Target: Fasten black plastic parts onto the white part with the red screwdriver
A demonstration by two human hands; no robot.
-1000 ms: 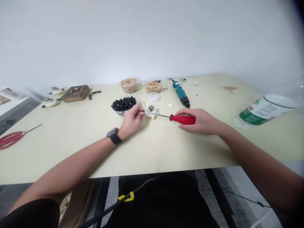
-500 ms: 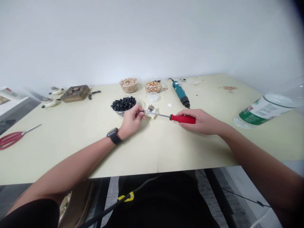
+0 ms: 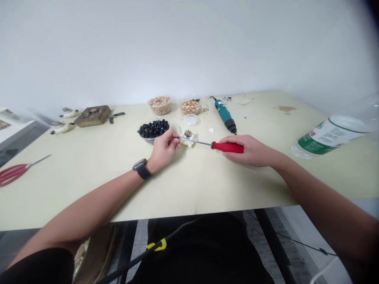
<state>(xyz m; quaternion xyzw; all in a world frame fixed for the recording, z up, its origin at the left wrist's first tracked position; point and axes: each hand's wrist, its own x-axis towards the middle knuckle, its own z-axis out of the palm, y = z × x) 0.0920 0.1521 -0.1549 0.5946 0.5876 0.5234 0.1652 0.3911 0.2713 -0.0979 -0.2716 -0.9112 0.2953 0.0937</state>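
Note:
My right hand (image 3: 251, 150) is wrapped round the red handle of a screwdriver (image 3: 227, 147), its metal shaft pointing left. At the shaft's tip the thumb and fingers of my left hand (image 3: 166, 146) are pinched together. A small dark bit shows between them, too small to name. Just behind the shaft lies a small whitish piece with a grey metal part on top (image 3: 188, 136). Beside my left hand stands a clear tub of small black parts (image 3: 154, 129), partly covered by the hand.
Behind are two tubs of tan pieces (image 3: 160, 104) (image 3: 190, 106), a small clear lid (image 3: 191, 119) and a teal power screwdriver (image 3: 225, 115). A large plastic bottle (image 3: 328, 136) lies at right. Red scissors (image 3: 14, 173), a metal block (image 3: 93, 115) and black-handled pliers (image 3: 116, 116) are at left.
Both hands and the screwdriver hold nearly the same pose. The whole view has shifted only slightly.

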